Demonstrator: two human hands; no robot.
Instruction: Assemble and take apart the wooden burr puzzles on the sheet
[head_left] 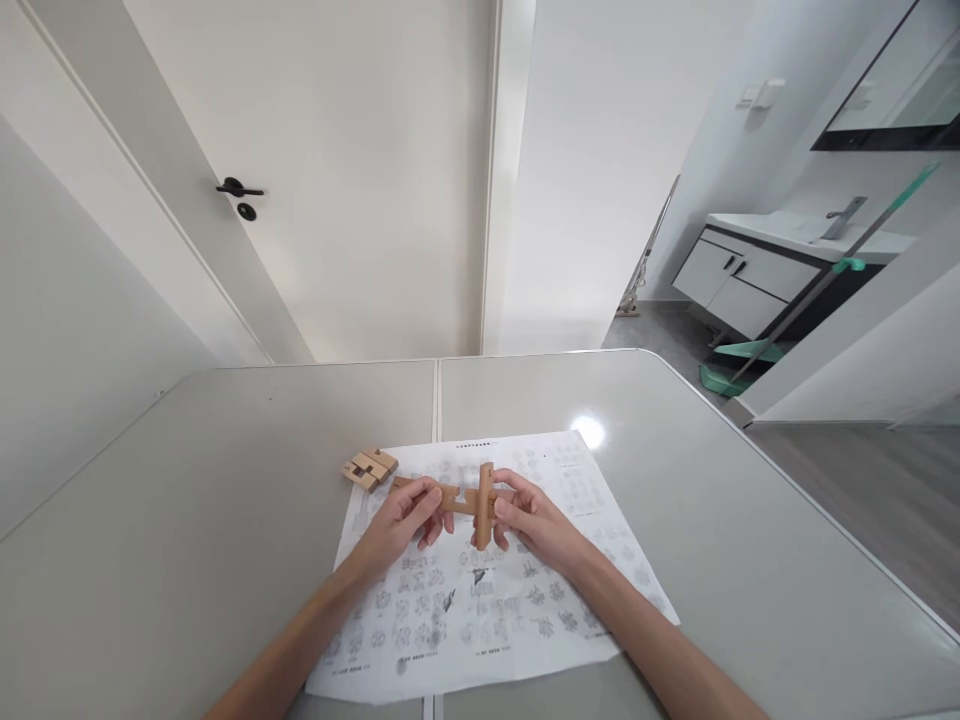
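Both of my hands hold a crossed set of wooden puzzle bars (466, 499) just above a printed instruction sheet (480, 610). My left hand (405, 520) pinches the left end of the long horizontal bar. My right hand (532, 518) grips the upright bar that crosses it. A small stack of loose wooden pieces (369, 467) lies at the sheet's far left corner, a short way from my left hand.
The sheet lies on a grey table (187, 520) with a seam down its middle. A white door with a black handle (238, 188) stands behind the table. To the right a doorway opens on a vanity cabinet (757, 275) and a green mop (847, 265).
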